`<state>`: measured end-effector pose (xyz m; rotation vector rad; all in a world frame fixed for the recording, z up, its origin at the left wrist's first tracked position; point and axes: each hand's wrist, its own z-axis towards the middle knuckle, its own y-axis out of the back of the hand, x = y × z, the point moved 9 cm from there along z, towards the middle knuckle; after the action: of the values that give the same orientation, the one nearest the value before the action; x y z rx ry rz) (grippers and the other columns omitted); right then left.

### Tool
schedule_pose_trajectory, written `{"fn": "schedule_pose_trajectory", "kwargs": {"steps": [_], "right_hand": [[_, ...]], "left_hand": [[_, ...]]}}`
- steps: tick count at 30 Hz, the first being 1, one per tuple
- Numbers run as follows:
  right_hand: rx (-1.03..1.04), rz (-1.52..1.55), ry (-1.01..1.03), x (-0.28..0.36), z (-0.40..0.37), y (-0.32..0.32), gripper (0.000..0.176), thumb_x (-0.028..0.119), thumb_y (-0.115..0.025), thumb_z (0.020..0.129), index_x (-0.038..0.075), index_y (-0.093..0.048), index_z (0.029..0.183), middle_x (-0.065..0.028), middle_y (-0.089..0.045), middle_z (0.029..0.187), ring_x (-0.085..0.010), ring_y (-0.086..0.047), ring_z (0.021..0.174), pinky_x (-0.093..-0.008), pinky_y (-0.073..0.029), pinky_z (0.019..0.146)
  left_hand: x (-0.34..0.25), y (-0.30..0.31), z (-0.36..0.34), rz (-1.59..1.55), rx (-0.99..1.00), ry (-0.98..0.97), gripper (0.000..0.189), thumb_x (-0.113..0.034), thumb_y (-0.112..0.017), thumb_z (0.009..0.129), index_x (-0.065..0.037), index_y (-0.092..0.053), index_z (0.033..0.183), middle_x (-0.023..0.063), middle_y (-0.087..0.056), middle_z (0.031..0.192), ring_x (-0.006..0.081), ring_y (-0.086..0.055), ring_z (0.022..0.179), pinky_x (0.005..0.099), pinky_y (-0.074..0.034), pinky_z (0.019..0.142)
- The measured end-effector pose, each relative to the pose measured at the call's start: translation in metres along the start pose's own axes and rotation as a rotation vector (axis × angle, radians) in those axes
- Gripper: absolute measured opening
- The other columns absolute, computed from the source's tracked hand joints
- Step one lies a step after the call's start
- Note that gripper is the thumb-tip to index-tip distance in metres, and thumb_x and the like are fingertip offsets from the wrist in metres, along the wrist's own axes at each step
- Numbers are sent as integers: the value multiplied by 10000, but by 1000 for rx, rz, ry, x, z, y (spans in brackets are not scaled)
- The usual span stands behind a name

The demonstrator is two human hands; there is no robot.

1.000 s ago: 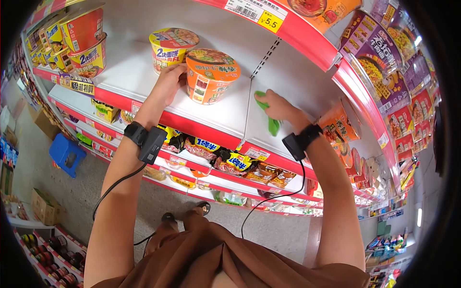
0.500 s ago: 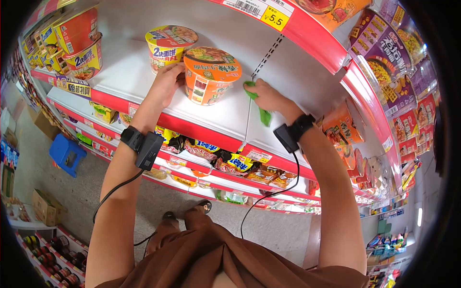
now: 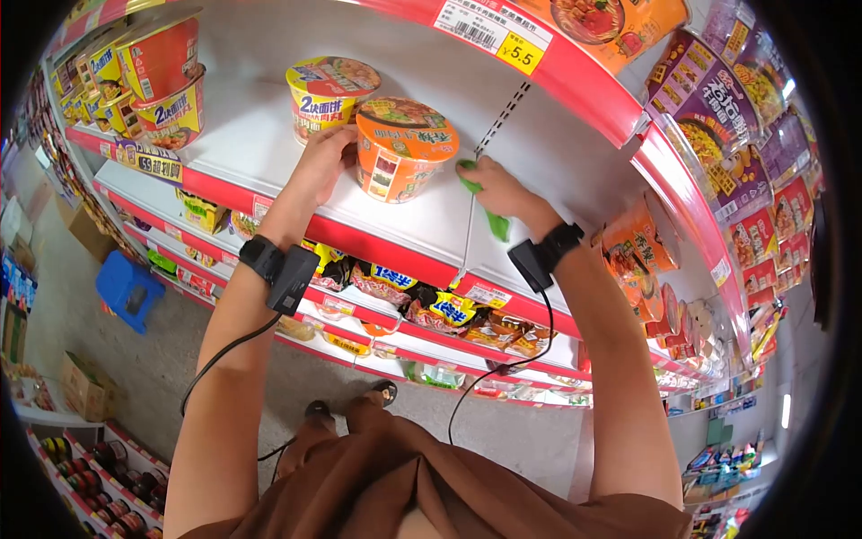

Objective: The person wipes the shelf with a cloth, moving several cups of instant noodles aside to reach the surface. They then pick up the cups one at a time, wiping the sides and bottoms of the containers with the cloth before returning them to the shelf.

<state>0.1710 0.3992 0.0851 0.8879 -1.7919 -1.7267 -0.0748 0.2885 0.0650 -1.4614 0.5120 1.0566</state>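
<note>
My left hand [image 3: 323,166] is at the left side of an orange instant noodle bowl [image 3: 401,154], its fingers curled against the bowl and the fingertips partly hidden behind it. The bowl stands upright on the white shelf [image 3: 377,225]. Just behind my left hand is a yellow and red noodle bowl [image 3: 325,90], also upright. To the right, my right hand [image 3: 503,193] presses a bunched green cloth [image 3: 496,225] onto the shelf near the seam; part of the cloth is under the hand.
Stacked noodle bowls [image 3: 169,112] stand at the shelf's left end. Orange bowls [image 3: 639,238] are close to my right forearm. A red shelf edge with a price tag [image 3: 503,36] overhangs above. Noodle packets [image 3: 440,308] fill the shelf below. A blue stool [image 3: 130,289] is on the floor.
The view has shifted slightly, so the shelf and bowls sit a little lower and to the right. Both hands keep nearly the same places by the bowl and on the cloth.
</note>
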Motion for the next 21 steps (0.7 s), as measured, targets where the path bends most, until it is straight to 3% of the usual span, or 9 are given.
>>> {"fn": "schedule_pose_trajectory", "kwargs": {"steps": [2,3,4,5,6,8,11,15,21], "right_hand": [[-24,203,139,24,-32,6,591,-21,-485,759,179,-558,1310,-202,-482,1068,-372,-498,1060,-420,-409,912],[-34,249,204,32,-44,4,662,-84,-498,742,165,-527,1354,-140,-425,947,-287,-455,962,-322,-377,877],[-31,250,201,38,-56,6,662,-84,-498,742,165,-527,1354,-140,-425,947,-287,-455,962,-322,-377,877],[-3,286,239,48,-69,9,650,-73,-490,741,165,-536,1344,-146,-425,950,-299,-457,969,-337,-377,890],[23,322,279,56,-76,12,638,-61,-483,740,164,-544,1334,-152,-424,953,-311,-460,977,-351,-377,902],[22,317,284,60,-79,13,652,-74,-478,734,161,-541,1340,-144,-412,936,-303,-449,966,-338,-370,903],[12,302,286,62,-83,15,673,-92,-470,725,159,-538,1346,-139,-409,929,-298,-446,955,-333,-371,899],[-19,186,372,82,-85,23,693,-105,-470,716,187,-544,1340,-143,-443,961,-309,-469,956,-364,-398,877],[8,158,556,146,-64,29,709,-122,-494,711,195,-540,1343,-149,-476,1043,-308,-479,1001,-383,-402,878]], "left_hand": [[1,-4,-3,5,10,12,274,-224,-512,959,-34,-615,1128,76,-645,1051,173,-592,965,333,-462,872],[-5,-12,-8,-28,29,31,315,-263,-507,967,-36,-599,1166,87,-628,1100,179,-569,1021,339,-455,884],[-9,-18,-11,-59,47,47,358,-302,-502,974,-39,-582,1203,98,-611,1149,186,-545,1078,345,-447,896],[-14,-27,-13,-13,150,24,584,-382,-609,911,-21,-450,1342,112,-539,1277,203,-479,1201,355,-429,945],[-12,-27,-15,-11,152,24,584,-382,-609,911,-21,-450,1342,112,-539,1277,203,-479,1201,355,-429,945],[-23,-46,-24,418,309,-285,872,-358,-768,780,0,-299,1422,132,-492,1329,214,-441,1262,353,-415,996],[-27,-65,-28,474,330,-526,1111,-274,-876,642,11,-173,1453,155,-453,1356,228,-431,1280,354,-403,1033],[-49,-71,-33,611,230,-477,1062,-218,-885,631,18,-220,1425,169,-475,1321,231,-482,1231,350,-427,1019],[-104,-68,-46,474,192,-479,923,-252,-858,680,-1,-303,1372,146,-524,1260,217,-547,1156,346,-459,977]]}}
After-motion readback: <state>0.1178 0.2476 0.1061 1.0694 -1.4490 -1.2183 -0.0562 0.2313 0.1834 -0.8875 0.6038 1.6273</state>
